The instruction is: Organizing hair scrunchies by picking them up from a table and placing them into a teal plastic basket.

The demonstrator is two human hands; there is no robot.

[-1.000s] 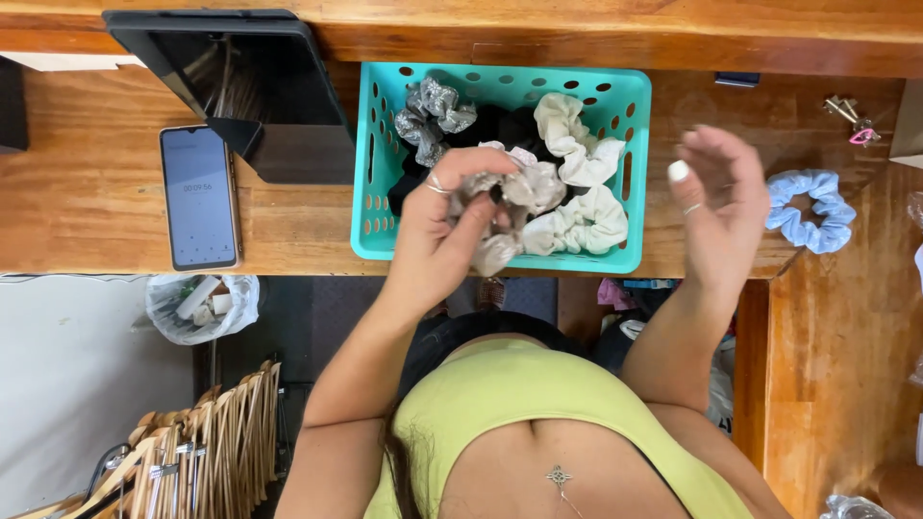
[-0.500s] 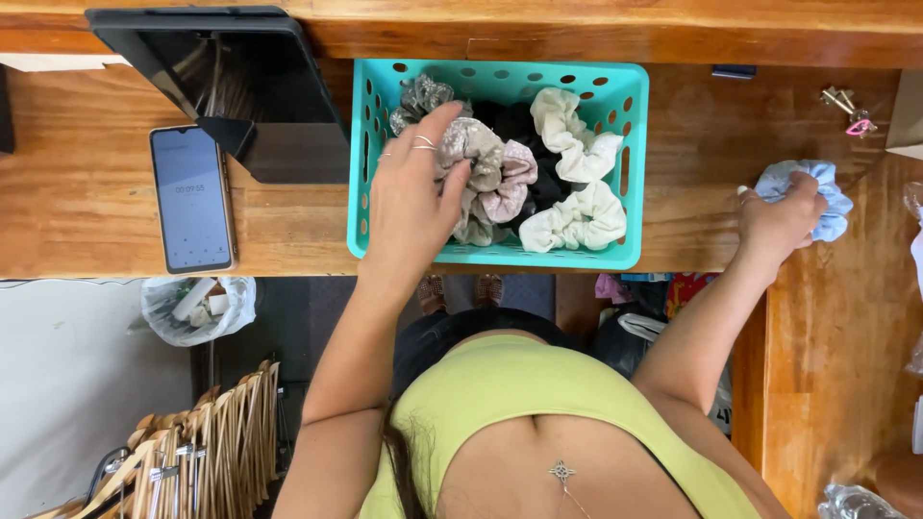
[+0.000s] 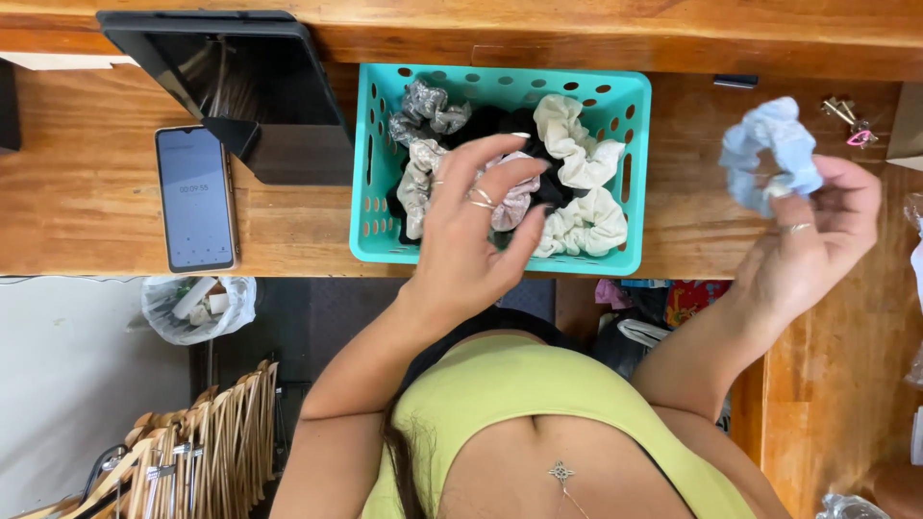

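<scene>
The right hand (image 3: 817, 231) is pinching a pale blue fabric scrunchie (image 3: 769, 154) above the wooden bench (image 3: 288, 226), at three o'clock from the teal perforated plastic basket (image 3: 500, 168). The left hand (image 3: 476, 231) is hovering with fingers spread over the basket's scrunchies, holding nothing.

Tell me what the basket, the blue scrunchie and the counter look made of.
Basket: likely moulded plastic, teal, smooth, with punched oval holes in its walls. Blue scrunchie, held in the right hand: soft gathered fabric, pale and matte, with ruffled folds; the exact cloth is unclear. Counter: wood, visible grain, a warm glossy finish that looks varnished.
</scene>
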